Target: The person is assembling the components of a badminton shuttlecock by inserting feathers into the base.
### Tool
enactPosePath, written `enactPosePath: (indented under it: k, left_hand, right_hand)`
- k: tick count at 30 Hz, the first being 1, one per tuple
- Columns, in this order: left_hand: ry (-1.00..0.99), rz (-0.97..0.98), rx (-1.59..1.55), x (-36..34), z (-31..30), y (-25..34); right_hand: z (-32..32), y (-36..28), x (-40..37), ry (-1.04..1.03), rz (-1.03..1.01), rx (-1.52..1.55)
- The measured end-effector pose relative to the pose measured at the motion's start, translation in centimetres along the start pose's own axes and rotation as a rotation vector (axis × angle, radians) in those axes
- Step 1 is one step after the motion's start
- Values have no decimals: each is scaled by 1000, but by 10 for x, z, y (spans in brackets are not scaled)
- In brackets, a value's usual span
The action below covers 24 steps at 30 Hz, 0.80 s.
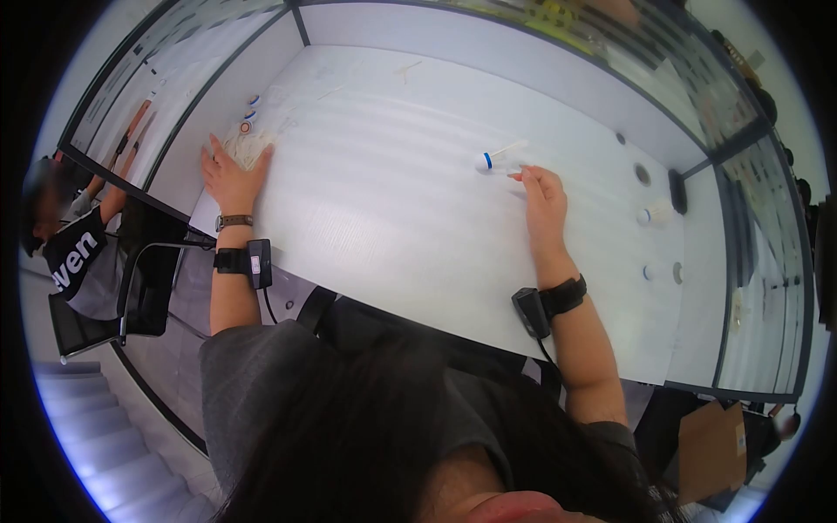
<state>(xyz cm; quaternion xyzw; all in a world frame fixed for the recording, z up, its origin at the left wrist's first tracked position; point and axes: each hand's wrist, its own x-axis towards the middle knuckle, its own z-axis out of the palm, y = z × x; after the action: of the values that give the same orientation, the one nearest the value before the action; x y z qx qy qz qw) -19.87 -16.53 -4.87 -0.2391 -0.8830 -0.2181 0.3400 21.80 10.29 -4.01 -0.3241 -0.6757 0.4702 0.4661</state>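
Note:
My left hand (234, 179) rests with its fingers spread at the near edge of a pile of thin pale sticks (248, 150) on the left of the white table. Over at centre right, my right hand (542, 192) pinches the end of a thin white stick (513, 173). Just beyond those fingertips lies a small white container with a blue rim (486, 160), on its side. Another pale stick (507, 149) extends from beside this container. What exactly the container holds is too small to tell.
Small blue-and-white caps (252, 115) line the left wall. Another small container (645, 215) and a cap (648, 272) are at the right. Loose sticks lie near the back of the white table (392, 218). A person (87, 253) sits beyond the left partition.

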Motion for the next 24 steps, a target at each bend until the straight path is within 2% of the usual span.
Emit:
enactPosePath:
  k: [8, 11, 12, 15, 21, 24]
  left_hand:
    - [-147, -186, 27, 3, 2, -2]
    - [-194, -156, -45, 5, 8, -9]
    - [-139, -91, -53, 4, 10, -11]
    - [-151, -145, -193, 13, 17, -17]
    - [-122, -105, -331, 22, 29, -31]
    - [-145, -82, -291, 21, 31, -32]
  right_hand:
    - [-4, -7, -1, 32, 51, -48]
    - [-4, -2, -1, 19, 53, 27]
    - [-5, 0, -1, 17, 54, 67]
    - [-4, 2, -1, 30, 46, 65]
    - [-3, 6, -1, 39, 15, 38]
    - [-3, 7, -1, 38, 2, 21]
